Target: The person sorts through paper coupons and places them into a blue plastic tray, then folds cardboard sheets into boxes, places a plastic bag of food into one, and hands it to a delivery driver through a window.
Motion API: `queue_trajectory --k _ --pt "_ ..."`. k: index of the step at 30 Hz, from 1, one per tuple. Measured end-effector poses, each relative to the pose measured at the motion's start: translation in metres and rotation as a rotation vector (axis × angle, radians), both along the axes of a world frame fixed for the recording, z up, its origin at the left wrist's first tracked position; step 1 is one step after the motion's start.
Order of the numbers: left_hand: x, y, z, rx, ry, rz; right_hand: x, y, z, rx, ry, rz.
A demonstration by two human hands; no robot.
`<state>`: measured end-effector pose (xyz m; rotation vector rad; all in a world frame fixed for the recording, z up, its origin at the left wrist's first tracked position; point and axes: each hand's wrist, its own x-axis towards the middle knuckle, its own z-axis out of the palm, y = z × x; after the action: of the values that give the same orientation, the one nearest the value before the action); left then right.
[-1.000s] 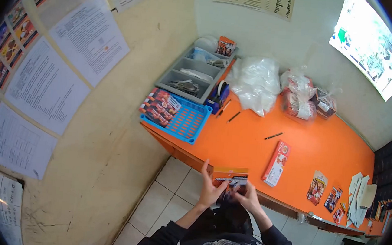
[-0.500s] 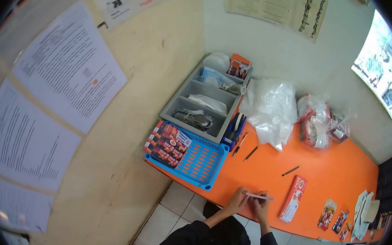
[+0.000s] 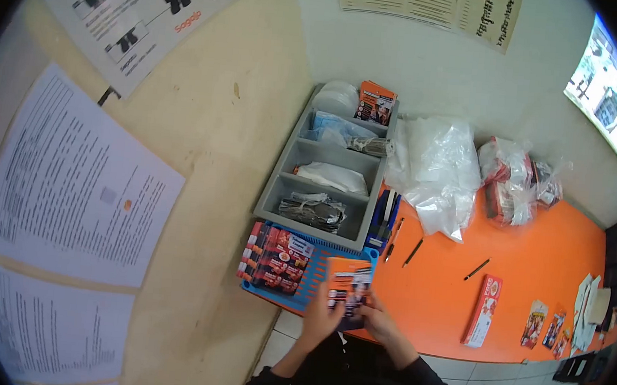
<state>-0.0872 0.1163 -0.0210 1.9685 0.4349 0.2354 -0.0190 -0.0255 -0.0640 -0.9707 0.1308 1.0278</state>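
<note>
Held above the near edge of the orange desk (image 3: 431,298), toward its left corner, where it overlaps the basket's right side in view, item one is an orange-and-dark printed leaflet bundle (image 3: 348,280). Left hand (image 3: 319,318): closed on the bundle's lower left side, thumb across the front. Right hand (image 3: 379,323): closed on its lower right side, fingers partly hidden. Whether the bundle touches the basket cannot be told.

Blue basket (image 3: 314,275): slotted, at the desk's near left corner; contains stacked red-and-black leaflets (image 3: 284,264) along its left side.

Grey tray (image 3: 357,222): four compartments in a row, behind the basket, running along the desk's left edge to the far wall. Nearest compartment, dark items in clear wrap (image 3: 314,212); next, a white packet (image 3: 332,178); next, a blue-and-white packet (image 3: 340,128); farthest, round white pieces (image 3: 337,96) and upright orange cards (image 3: 376,101).

Blue tape dispenser (image 3: 380,224): just beside the tray's near right corner. Two pens, lying right of the dispenser; a third, toward the desk's middle.

Clear plastic bags (image 3: 443,167): piled at the far edge. Bagged red packs (image 3: 508,180): right of these, same edge.

Red-and-white box (image 3: 484,310): lying flat near the near edge. Small printed cards (image 3: 534,324): toward the near right corner, beside white papers (image 3: 584,312).
</note>
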Motion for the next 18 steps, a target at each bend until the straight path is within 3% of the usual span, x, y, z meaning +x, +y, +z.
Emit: queue_trajectory --k 3,7,10,13,17,18 --pt "-0.020 0.055 -0.012 -0.168 -0.127 0.138 -0.003 0.054 -0.033 0.076 0.197 0.054" --pt "-0.030 0.091 -0.029 -0.197 -0.019 0.102 -0.001 0.107 -0.051 0.036 0.310 -0.044" --pt "-0.018 0.097 -0.022 0.128 0.124 0.116 -0.008 0.122 -0.058 -0.147 0.056 -0.083" --pt "-0.013 0.096 -0.030 0.294 0.036 0.121 -0.011 0.118 -0.076 -0.649 -0.750 0.136" --pt "-0.014 0.095 -0.023 0.344 0.155 0.150 -0.018 0.123 -0.025 -1.053 -1.065 0.150" --pt "-0.012 0.097 -0.024 0.350 0.193 0.156 -0.016 0.121 -0.021 -0.968 -1.017 0.103"
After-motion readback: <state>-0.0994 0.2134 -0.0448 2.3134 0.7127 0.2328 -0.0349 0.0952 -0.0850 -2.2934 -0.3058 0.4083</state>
